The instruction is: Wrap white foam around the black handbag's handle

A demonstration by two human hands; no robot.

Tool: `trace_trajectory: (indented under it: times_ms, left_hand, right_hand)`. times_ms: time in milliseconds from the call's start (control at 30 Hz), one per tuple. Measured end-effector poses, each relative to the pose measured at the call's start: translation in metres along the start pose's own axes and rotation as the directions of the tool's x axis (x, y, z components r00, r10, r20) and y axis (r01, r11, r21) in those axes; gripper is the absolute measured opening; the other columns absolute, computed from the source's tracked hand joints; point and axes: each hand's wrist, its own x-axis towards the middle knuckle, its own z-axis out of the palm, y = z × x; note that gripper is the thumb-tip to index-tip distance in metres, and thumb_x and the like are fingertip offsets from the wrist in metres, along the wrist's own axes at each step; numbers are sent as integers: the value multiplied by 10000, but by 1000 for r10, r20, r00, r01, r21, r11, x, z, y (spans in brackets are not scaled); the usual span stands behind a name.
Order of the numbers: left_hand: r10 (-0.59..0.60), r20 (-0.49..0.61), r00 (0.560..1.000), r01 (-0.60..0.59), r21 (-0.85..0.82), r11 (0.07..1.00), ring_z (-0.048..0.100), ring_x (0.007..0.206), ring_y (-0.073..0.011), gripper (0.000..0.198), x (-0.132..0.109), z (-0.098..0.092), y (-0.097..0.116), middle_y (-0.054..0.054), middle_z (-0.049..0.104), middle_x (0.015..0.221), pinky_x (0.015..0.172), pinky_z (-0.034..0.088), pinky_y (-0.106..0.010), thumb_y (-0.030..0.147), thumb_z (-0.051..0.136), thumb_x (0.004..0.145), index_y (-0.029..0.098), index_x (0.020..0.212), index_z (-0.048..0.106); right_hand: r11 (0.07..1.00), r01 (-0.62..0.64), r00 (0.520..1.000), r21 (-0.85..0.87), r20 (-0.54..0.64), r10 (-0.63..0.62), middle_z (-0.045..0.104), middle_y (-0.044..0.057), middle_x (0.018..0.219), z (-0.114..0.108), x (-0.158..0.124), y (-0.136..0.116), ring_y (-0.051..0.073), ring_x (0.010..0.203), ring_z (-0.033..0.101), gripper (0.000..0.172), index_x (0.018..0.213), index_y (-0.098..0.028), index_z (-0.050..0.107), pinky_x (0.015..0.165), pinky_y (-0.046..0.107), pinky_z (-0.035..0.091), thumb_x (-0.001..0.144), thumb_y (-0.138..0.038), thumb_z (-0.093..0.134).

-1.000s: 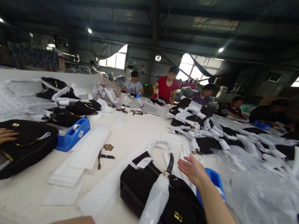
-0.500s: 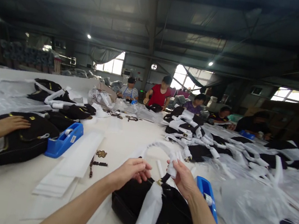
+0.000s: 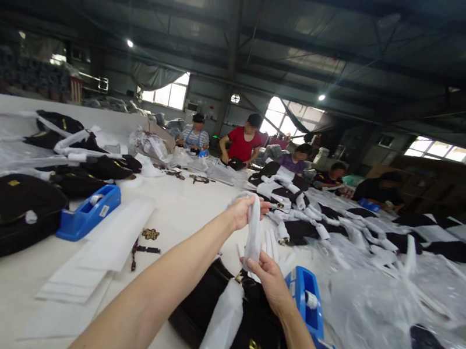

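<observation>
A black handbag [image 3: 268, 327] with gold letters lies on the table in front of me. Its handle [image 3: 255, 234], wrapped in white foam sheet, is raised above the bag. My left hand [image 3: 245, 211] is closed round the upper bend of the handle, some fingertips pointing right. Lower down, my right hand [image 3: 267, 275] pinches the wrapped handle near its gold ring, thumb and fingers together. A second wrapped strap [image 3: 221, 329] hangs from the ring across the bag's front. Part of the bag is hidden under my forearms.
Blue tape dispensers stand to the right [image 3: 309, 304] and left [image 3: 91, 214]. White foam sheets [image 3: 109, 243] and small dark trims [image 3: 149, 241] lie left of centre. Another black bag [image 3: 4, 221] is at left. Wrapped bags [image 3: 284, 188] and clear plastic [image 3: 368, 296] cover the right. Several people sit or stand beyond.
My left hand has moved up and right onto the handle's bend, lifting it upright. My right hand has slid slightly down and left. Another person's hand has left the bag at left.
</observation>
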Motion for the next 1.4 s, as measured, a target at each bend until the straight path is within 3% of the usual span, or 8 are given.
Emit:
trace_trajectory:
  times_ms: [233, 400, 533, 667, 867, 1000, 1267, 1400]
  left_hand:
    - [65, 76, 995, -72, 107, 992, 688, 748, -201, 217, -13, 6, 18, -127, 732, 833, 792, 494, -331, 274, 522, 930, 107, 913, 659]
    - [61, 114, 992, -74, 111, 991, 689, 784, -216, 207, -21, 5, 11, -130, 727, 860, 809, 495, -343, 311, 608, 884, 113, 904, 663]
    - [79, 116, 990, -87, 66, 994, 686, 846, -224, 216, -21, 12, 13, -128, 732, 900, 841, 491, -352, 299, 556, 908, 116, 918, 670]
    - [81, 123, 989, -84, 19, 996, 684, 837, -208, 239, -20, 20, 18, -130, 736, 897, 851, 484, -338, 266, 506, 925, 102, 895, 678]
    - [-37, 167, 985, 20, 102, 995, 670, 863, -203, 313, -24, 1, 10, -124, 732, 958, 847, 462, -325, 404, 554, 905, 129, 1006, 666]
    - [-156, 23, 988, 154, 51, 987, 667, 812, -210, 454, -22, -17, 3, -128, 724, 925, 820, 469, -346, 533, 477, 916, 114, 941, 651]
    - [-7, 6, 1000, 8, -198, 980, 675, 802, -187, 411, -11, -4, 31, -103, 718, 890, 830, 507, -335, 466, 448, 942, 142, 754, 616]
    - [-3, 42, 999, 2, 13, 1000, 658, 879, -191, 355, -13, -7, 28, -88, 698, 1008, 809, 493, -316, 478, 472, 928, 167, 906, 643]
  right_hand:
    - [996, -63, 992, -70, 102, 70, 748, 87, 975, -13, 6, 13, 301, 996, 657, 559, 985, -184, 715, 977, 457, 432, 604, -580, 814]
    - [998, 20, 994, 56, -108, -13, 645, 80, 1273, -20, 18, -7, 244, 1207, 568, 630, 1218, -245, 632, 1014, 387, 415, 802, -709, 545]
    - [998, 52, 998, -31, -23, -52, 735, 80, 977, -7, 25, -22, 230, 920, 657, 555, 1072, -192, 680, 839, 349, 485, 746, -641, 668]
    - [997, 14, 999, -75, 51, -10, 713, 52, 762, 5, 19, -16, 191, 710, 619, 491, 870, -167, 681, 688, 317, 472, 706, -629, 704]
    - [996, 11, 995, -92, 101, -1, 692, 32, 724, 3, 8, -3, 193, 701, 604, 432, 766, -182, 671, 714, 327, 464, 696, -605, 720]
    - [996, 25, 996, -91, 89, -17, 702, 33, 769, 2, 7, -4, 208, 743, 618, 428, 838, -189, 676, 727, 332, 467, 712, -598, 706]
    - [996, -1, 991, -92, 130, 13, 704, 19, 758, 7, 8, 1, 200, 727, 620, 412, 842, -199, 665, 697, 317, 472, 693, -578, 729]
    - [995, -17, 992, -95, 122, 29, 693, 17, 719, 5, 9, 10, 181, 677, 589, 411, 780, -182, 672, 680, 310, 461, 665, -567, 756]
